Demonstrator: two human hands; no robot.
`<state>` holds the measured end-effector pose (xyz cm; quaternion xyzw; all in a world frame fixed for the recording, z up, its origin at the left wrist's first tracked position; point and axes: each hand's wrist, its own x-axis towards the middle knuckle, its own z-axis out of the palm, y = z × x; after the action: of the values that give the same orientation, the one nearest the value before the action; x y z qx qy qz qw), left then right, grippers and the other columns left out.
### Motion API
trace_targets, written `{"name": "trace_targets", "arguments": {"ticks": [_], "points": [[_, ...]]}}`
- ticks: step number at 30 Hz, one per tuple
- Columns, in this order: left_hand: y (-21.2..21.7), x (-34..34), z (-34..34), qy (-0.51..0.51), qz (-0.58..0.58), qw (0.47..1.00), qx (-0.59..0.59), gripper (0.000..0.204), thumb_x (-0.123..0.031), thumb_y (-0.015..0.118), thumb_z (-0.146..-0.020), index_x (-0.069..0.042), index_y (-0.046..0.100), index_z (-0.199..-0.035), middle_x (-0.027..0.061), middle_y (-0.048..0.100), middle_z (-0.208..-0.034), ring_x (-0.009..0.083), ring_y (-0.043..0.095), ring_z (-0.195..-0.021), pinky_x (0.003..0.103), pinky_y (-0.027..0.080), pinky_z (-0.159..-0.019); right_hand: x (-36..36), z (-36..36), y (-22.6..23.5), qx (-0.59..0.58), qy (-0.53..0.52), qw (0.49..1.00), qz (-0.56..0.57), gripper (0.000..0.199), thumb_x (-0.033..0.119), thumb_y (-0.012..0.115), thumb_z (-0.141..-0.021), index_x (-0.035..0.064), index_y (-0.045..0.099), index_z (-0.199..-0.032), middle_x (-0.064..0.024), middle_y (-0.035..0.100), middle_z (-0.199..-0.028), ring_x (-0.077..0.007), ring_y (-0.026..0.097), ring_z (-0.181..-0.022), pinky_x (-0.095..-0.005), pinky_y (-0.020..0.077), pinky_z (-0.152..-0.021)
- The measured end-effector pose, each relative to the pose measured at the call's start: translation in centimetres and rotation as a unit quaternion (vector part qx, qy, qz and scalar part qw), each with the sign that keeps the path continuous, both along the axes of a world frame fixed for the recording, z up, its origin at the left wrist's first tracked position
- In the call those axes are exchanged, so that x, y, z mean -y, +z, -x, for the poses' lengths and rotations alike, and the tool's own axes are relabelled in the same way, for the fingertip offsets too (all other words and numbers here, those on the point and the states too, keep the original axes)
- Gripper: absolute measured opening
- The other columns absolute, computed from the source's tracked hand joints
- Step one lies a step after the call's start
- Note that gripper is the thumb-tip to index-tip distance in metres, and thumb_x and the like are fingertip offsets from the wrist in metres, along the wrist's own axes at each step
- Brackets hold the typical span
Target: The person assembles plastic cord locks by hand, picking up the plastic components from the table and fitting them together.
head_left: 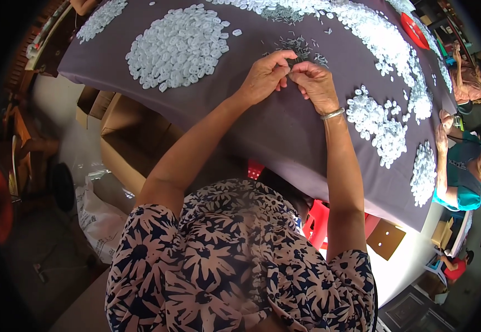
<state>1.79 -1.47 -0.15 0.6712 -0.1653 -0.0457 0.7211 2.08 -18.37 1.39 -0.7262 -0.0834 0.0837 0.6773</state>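
My left hand (265,76) and my right hand (317,86) meet above the cloth-covered table (240,119), fingertips pinched close together. Whatever small piece lies between them is too small and covered to make out. Just beyond the fingers is a loose scatter of small dark grey pins (302,48). Left of my hands spreads a big heap of small whitish plastic pieces (178,48), roundish with a mark or hole in the middle. Another cluster of white pieces (376,122) lies to the right of my right wrist, which wears a bracelet (333,113).
More white pieces (373,36) form a long band along the far side, with a red dish (415,31) among them. A small pile (423,174) sits at the right edge, near a person in teal (462,166). Below the table's left edge stands an open cardboard box (135,138).
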Motion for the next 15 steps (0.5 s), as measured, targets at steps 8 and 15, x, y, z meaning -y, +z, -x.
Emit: {"name": "trace_targets", "arguments": {"ticks": [8,15], "points": [[0.4,-0.2,0.6,-0.011,0.031,0.999,-0.013,0.033,-0.004,0.05,-0.092,-0.008,0.052,-0.125,-0.0002,0.051,-0.085,0.0071,0.053,-0.064,0.021,0.045,-0.054,-0.1,0.6,0.2,-0.005,0.001,1.0,-0.01,0.002,0.008,0.068,-0.082,0.0069,0.066,-0.081,0.0056,0.056,-0.065,0.0003,0.046,-0.05,-0.016,0.0348,-0.04],[0.5,0.1,0.2,-0.021,0.017,1.0,-0.005,0.033,-0.004,0.05,-0.092,-0.006,0.051,-0.125,-0.0004,0.051,-0.084,0.0067,0.052,-0.066,0.022,0.046,-0.058,0.0,0.6,0.8,-0.011,0.002,1.0,0.026,0.005,0.011,0.065,-0.085,0.0071,0.065,-0.081,0.0056,0.056,-0.065,0.0,0.047,-0.052,-0.0165,0.0358,-0.041]]}}
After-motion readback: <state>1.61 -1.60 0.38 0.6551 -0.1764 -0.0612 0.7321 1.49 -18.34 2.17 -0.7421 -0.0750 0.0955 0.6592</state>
